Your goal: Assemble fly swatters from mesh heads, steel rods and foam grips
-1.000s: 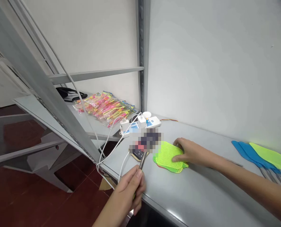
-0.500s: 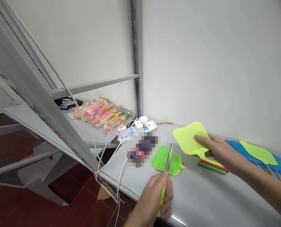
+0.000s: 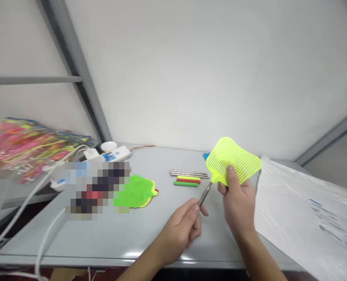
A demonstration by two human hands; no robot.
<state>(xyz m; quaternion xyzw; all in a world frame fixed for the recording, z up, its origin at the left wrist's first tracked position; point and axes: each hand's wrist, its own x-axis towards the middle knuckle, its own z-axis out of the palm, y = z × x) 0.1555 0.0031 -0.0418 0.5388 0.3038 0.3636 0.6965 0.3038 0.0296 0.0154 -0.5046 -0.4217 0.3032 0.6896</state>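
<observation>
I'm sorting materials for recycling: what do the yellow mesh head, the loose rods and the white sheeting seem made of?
Yellow mesh head: probably moulded plastic, satin, thin with regular perforations.
Loose rods: apparently polished metal, given their silvery shine.
White sheeting: likely glossy plastic film, with light-catching creases; coated paper possible.

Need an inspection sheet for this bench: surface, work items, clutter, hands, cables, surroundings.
Surface: grey tabletop, glare along the front edge.
Work items: yellow-green fly swatter head; metal rod at its neck, insertion depth unclear; loose rods lying behind yellow, red and green handles; stacked swatter heads, green on top.
Clutter: white plastic packaging at right; pixelated area at left, contents unreadable.
Hands: left hand grips the rod; right hand pinches the head.
Cables: white cables at left; power strip with thin coloured wires.
Surroundings: pale wall, metal post, bagged colourful items.
Spills: nothing seen.
</observation>
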